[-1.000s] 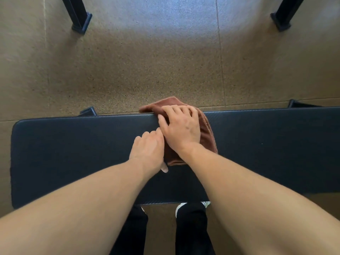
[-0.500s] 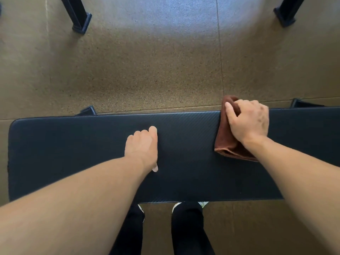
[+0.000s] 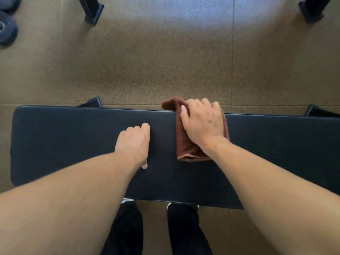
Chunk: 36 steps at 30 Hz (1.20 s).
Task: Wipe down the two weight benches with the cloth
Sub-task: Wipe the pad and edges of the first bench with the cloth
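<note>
Right hand (image 3: 203, 126): my palm lies on the brown cloth (image 3: 185, 146), fingers curled over it at the far edge of the bench, holding it there.
Cloth: folded, lying across the bench top right of the middle, one corner poking past the far edge.
Left hand (image 3: 133, 142): rests on the bench just left of the cloth, not touching it, fingers loosely bent and holding nothing.
Bench (image 3: 73, 144): dark padded top running left to right in front of me.
Floor (image 3: 165, 61): speckled tan, with dumbbells (image 3: 6, 27) at the far left corner.
</note>
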Motion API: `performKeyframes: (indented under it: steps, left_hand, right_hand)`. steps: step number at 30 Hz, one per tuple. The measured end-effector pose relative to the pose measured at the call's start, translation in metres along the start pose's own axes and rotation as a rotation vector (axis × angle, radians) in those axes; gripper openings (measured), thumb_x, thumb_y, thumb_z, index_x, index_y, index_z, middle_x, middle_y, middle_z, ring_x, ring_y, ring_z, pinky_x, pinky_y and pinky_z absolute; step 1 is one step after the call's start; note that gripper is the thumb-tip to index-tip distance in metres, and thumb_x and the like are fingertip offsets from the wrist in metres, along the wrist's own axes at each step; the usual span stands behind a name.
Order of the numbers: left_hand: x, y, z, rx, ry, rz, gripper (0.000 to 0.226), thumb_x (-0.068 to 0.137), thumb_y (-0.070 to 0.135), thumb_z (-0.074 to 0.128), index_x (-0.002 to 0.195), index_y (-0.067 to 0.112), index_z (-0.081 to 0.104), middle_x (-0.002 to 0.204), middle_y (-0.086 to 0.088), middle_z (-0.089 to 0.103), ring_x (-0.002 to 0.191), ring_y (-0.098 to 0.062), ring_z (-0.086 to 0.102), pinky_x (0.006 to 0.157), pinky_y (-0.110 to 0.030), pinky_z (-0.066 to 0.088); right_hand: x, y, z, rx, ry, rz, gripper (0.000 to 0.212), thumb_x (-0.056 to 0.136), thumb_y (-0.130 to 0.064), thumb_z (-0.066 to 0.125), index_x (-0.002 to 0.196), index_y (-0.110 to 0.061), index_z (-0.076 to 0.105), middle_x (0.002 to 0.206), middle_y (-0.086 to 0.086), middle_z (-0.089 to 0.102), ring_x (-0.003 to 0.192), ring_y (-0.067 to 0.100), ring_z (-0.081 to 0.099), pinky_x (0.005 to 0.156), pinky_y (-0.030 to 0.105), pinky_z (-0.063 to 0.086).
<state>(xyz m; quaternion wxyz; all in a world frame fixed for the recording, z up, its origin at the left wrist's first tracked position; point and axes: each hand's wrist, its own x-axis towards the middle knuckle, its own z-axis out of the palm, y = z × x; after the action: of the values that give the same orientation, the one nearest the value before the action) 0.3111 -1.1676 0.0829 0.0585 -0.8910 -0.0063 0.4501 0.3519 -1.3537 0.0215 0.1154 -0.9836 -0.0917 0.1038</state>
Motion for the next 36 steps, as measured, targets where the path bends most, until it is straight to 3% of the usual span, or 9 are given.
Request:
performKeyframes:
  steps: [4, 9, 12, 15, 20, 25, 29, 34, 36]
  left_hand:
    - [-0.001, -0.003, -0.002, 0.006, -0.004, 0.017, 0.083, 0.053, 0.033, 0.099, 0.096, 0.015, 0.030, 0.090, -0.003, 0.049, 0.088, -0.024, 0.047, 0.071, -0.036, 0.036]
    - [0.000, -0.003, 0.001, 0.008, 0.024, 0.024, 0.083, 0.052, 0.029, 0.099, 0.096, 0.015, 0.030, 0.088, -0.002, 0.047, 0.089, -0.025, 0.049, 0.071, -0.035, 0.034]
    - [0.000, -0.013, 0.007, -0.045, 0.054, 0.086, 0.082, 0.051, 0.032, 0.099, 0.094, 0.016, 0.031, 0.081, 0.002, 0.048, 0.086, -0.024, 0.051, 0.069, -0.034, 0.034]
    - [0.002, -0.030, 0.019, -0.090, 0.143, 0.177, 0.081, 0.049, 0.044, 0.099, 0.093, 0.018, 0.036, 0.086, 0.002, 0.054, 0.080, -0.022, 0.050, 0.070, -0.035, 0.034]
    - [0.001, -0.045, 0.040, -0.165, 0.306, 0.286, 0.080, 0.050, 0.059, 0.093, 0.100, 0.023, 0.042, 0.095, 0.006, 0.057, 0.088, -0.020, 0.052, 0.078, -0.037, 0.031]
    - [-0.035, -0.062, 0.090, -0.292, 0.582, 0.217, 0.072, 0.077, 0.062, 0.076, 0.130, 0.024, 0.047, 0.124, -0.002, 0.050, 0.115, -0.023, 0.046, 0.099, -0.041, 0.037]
    - [-0.083, -0.100, 0.169, -0.208, 0.587, 0.361, 0.077, 0.097, 0.051, 0.056, 0.158, 0.017, 0.026, 0.167, -0.005, 0.016, 0.154, -0.023, 0.014, 0.125, -0.042, 0.017]
    - [-0.103, -0.182, 0.230, -0.224, 0.549, -0.035, 0.098, 0.094, 0.041, 0.058, 0.160, 0.013, -0.010, 0.169, -0.012, -0.012, 0.156, -0.029, -0.008, 0.127, -0.049, 0.009]
    - [-0.104, -0.196, 0.238, -0.206, 0.479, -0.083, 0.102, 0.094, 0.031, 0.054, 0.154, 0.015, -0.027, 0.166, -0.011, -0.025, 0.154, -0.028, -0.018, 0.126, -0.052, 0.008]
  right_hand:
    - [0.001, 0.065, -0.023, -0.033, -0.031, 0.304, 0.043, 0.102, -0.045, 0.036, 0.098, -0.018, 0.069, 0.093, 0.014, 0.070, 0.093, 0.035, 0.061, 0.089, 0.046, 0.041]
    - [-0.011, 0.076, -0.031, -0.009, 0.027, 0.334, 0.040, 0.103, -0.037, 0.037, 0.089, -0.016, 0.068, 0.088, 0.013, 0.070, 0.078, 0.031, 0.054, 0.091, 0.045, 0.043]
    - [-0.029, 0.046, -0.016, 0.078, 0.105, 0.194, 0.033, 0.105, -0.031, 0.039, 0.107, -0.018, 0.068, 0.108, 0.006, 0.072, 0.111, 0.028, 0.063, 0.117, 0.045, 0.032]
    - [-0.045, 0.016, 0.003, 0.036, 0.083, 0.076, 0.042, 0.107, -0.032, 0.033, 0.139, -0.020, 0.056, 0.146, -0.001, 0.057, 0.148, 0.020, 0.037, 0.128, 0.049, 0.007]
    - [-0.079, -0.031, 0.025, -0.042, 0.079, 0.164, 0.054, 0.109, -0.038, 0.023, 0.161, -0.023, 0.028, 0.171, -0.001, 0.021, 0.159, 0.019, 0.008, 0.128, 0.050, -0.003]
    - [-0.126, -0.082, 0.049, -0.036, 0.062, 0.214, 0.057, 0.109, -0.042, 0.016, 0.163, -0.025, 0.018, 0.173, -0.005, 0.010, 0.159, 0.016, 0.000, 0.128, 0.050, -0.002]
    - [-0.167, -0.128, 0.069, -0.053, 0.036, 0.192, 0.057, 0.109, -0.041, 0.016, 0.164, -0.026, 0.016, 0.173, -0.006, 0.007, 0.159, 0.015, -0.003, 0.128, 0.050, -0.002]
    - [-0.189, -0.183, 0.081, -0.087, -0.033, 0.111, 0.058, 0.110, -0.045, 0.011, 0.165, -0.026, 0.008, 0.173, -0.007, -0.003, 0.158, 0.014, -0.011, 0.128, 0.047, -0.008]
    - [-0.195, -0.206, 0.086, -0.092, -0.071, 0.005, 0.059, 0.110, -0.047, 0.012, 0.165, -0.027, 0.005, 0.172, -0.009, -0.007, 0.157, 0.013, -0.016, 0.127, 0.045, -0.011]
